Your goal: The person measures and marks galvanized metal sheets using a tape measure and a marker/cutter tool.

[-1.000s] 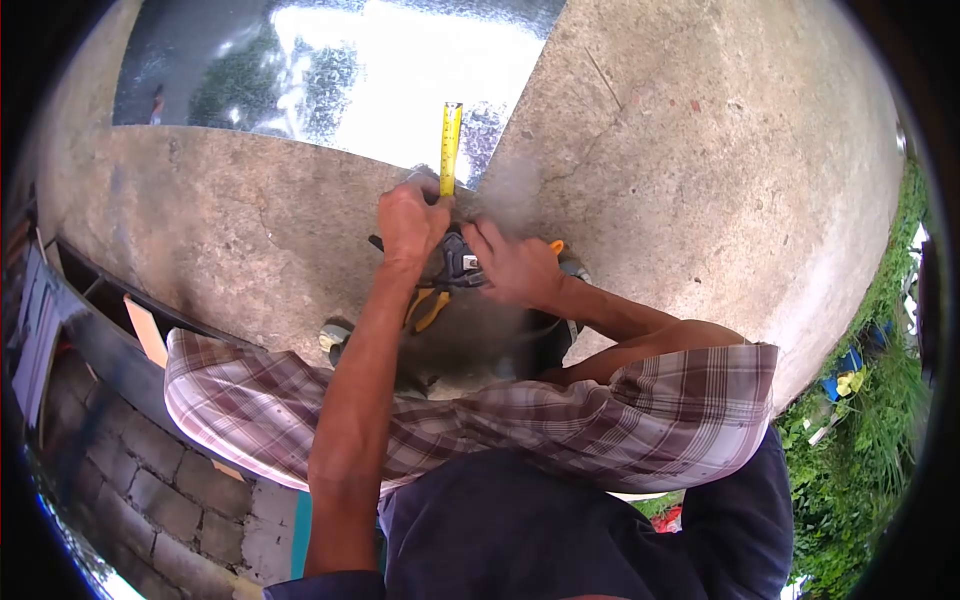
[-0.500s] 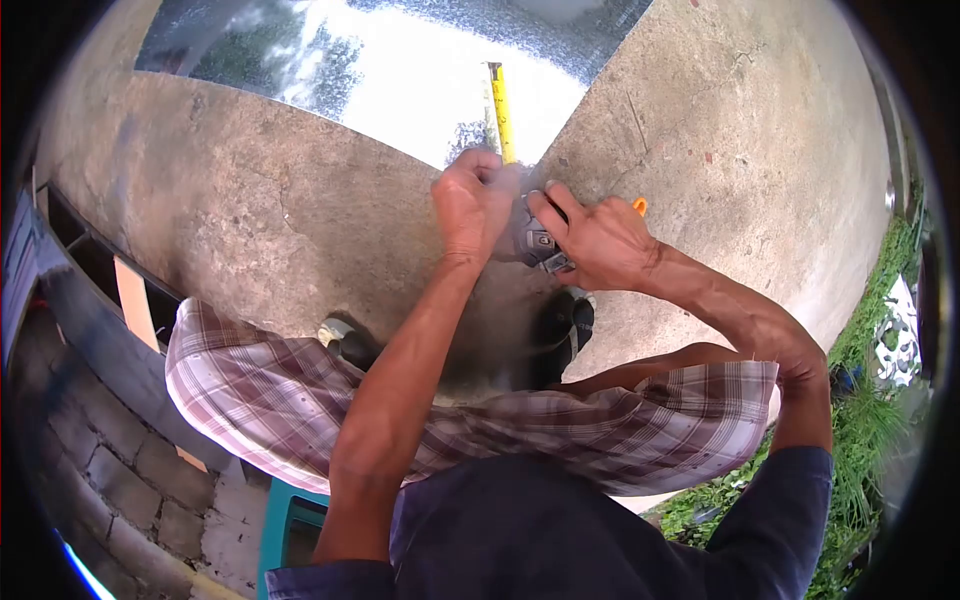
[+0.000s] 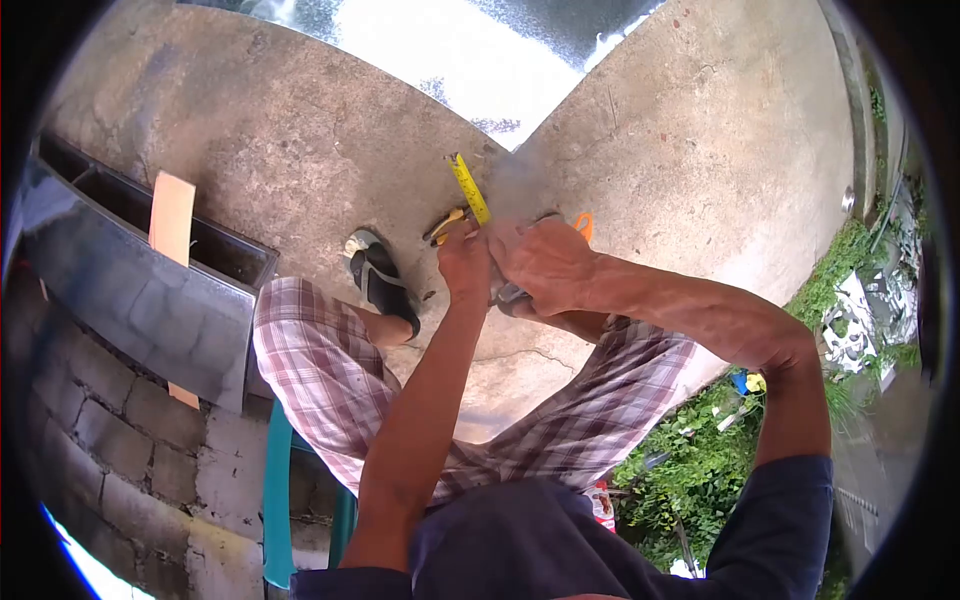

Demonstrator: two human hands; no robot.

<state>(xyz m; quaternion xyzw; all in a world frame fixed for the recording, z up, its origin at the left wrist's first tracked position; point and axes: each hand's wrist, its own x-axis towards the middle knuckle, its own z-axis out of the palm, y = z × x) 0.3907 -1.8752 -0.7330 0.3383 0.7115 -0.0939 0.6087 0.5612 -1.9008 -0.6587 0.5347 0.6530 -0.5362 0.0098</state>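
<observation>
My right hand is closed round the tape measure, whose case is mostly hidden by the fingers and smeared by motion. A short length of yellow tape blade sticks out, pointing up and left over the concrete. Close beside it, my left hand has its fingers closed at the base of the blade. A yellow-and-black tool shows at the left fingertips, its kind unclear. An orange loop appears just beyond the right hand. Farther off lies a shiny metal sheet, one corner pointing toward me.
Concrete floor surrounds the sheet. At left stand a long metal trough with a wood strip across it, and a block wall. A teal stool is beneath me. Grass borders the right. My sandalled foot is near.
The tape blade, earlier extended over the sheet's corner, is now shorter, tilted left and off the sheet. Both hands have drawn back toward me. The sheet sits higher in view, and my knees are farther apart.
</observation>
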